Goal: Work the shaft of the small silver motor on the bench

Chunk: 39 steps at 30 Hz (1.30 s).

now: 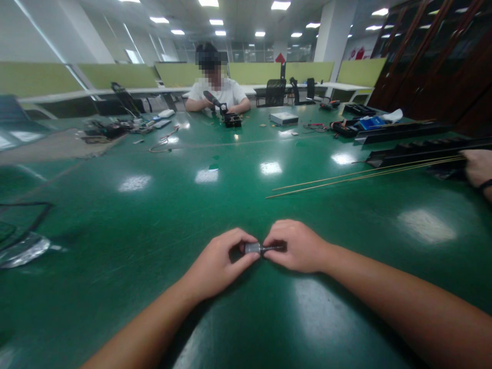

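On the near side of the long, thin gold rods (307, 189), the left hand (215, 262) is pinching a small, round grey tube (252, 248), the right hand (300, 246) its thin dark end (273, 248); parts are meeting, work probably unfinished

It looked like an open office serving as a workshop: panel lights (280, 5) dotted the ceiling (249, 14), yellow-green partitions (253, 74) lined the back behind a black mesh chair (275, 93), dark cabinets (423, 56) stood at the right, and the broad green worktop (172, 205) carried loose wires (156, 150) and jumbled equipment (107, 129).
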Tool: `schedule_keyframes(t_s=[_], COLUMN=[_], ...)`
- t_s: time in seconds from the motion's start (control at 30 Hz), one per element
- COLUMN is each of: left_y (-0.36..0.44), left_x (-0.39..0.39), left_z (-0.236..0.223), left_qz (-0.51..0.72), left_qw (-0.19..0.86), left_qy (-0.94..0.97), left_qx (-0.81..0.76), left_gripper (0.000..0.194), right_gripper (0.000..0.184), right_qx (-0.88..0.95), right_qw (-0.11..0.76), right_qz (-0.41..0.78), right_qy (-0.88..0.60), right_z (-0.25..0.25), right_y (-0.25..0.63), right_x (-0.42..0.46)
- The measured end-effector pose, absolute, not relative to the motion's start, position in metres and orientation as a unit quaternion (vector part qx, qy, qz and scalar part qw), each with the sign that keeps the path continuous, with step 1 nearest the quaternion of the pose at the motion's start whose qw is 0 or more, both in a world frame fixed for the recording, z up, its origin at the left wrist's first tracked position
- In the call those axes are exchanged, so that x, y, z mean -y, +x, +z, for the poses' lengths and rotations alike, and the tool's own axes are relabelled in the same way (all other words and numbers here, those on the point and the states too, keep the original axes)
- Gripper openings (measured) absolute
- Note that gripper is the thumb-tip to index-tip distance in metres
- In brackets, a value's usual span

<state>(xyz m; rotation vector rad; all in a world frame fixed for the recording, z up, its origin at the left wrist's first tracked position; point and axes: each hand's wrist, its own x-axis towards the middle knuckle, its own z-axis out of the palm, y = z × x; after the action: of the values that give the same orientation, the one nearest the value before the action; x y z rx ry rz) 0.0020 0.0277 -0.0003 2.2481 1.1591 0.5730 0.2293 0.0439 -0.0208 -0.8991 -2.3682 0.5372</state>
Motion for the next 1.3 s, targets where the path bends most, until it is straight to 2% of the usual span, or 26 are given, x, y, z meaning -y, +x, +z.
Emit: schedule_keyframes(t_s=[1.3], left_y=[0.000], left_x=[-0.029], left_z=[-0.002], left_qz=[0.212], left_qw=[0.270], left_qy=[0.835], left_qx=[-0.430], left_gripper=[0.019], right_gripper=[0.007], right_qx=[0.881], right_qw=[0.258], right_qz=[0.199], right_qy=[-0.343], right_z=[-0.016], right_y=[0.244], right_x=[-0.046])
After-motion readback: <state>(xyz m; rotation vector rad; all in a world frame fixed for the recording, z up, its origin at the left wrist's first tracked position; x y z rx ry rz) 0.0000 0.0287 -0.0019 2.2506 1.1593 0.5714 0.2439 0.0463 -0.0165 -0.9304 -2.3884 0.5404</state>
